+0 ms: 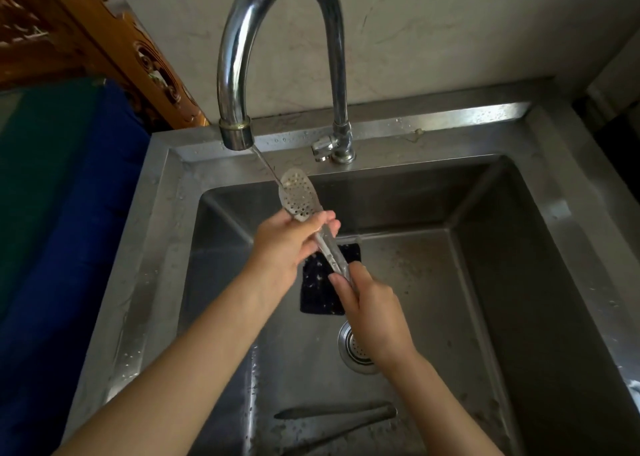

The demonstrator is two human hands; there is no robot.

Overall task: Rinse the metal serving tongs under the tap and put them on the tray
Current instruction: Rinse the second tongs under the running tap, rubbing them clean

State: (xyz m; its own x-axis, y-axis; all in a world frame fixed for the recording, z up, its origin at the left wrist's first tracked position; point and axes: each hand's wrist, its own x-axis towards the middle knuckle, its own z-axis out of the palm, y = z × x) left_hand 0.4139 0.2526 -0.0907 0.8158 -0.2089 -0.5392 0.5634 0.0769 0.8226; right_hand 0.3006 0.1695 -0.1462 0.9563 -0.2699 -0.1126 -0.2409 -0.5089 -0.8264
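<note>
The metal serving tongs have a perforated oval head that points up toward the curved chrome tap. A thin stream of water from the spout lands on that head. My left hand grips the tongs just below the head. My right hand holds the handle end lower down. Both hands are over the steel sink. No tray is in view.
A dark sponge or cloth lies on the sink floor beside the drain strainer. Another long metal utensil rests at the sink's near end. The tap handle sits at the back rim. A blue-and-green cloth lies left of the sink.
</note>
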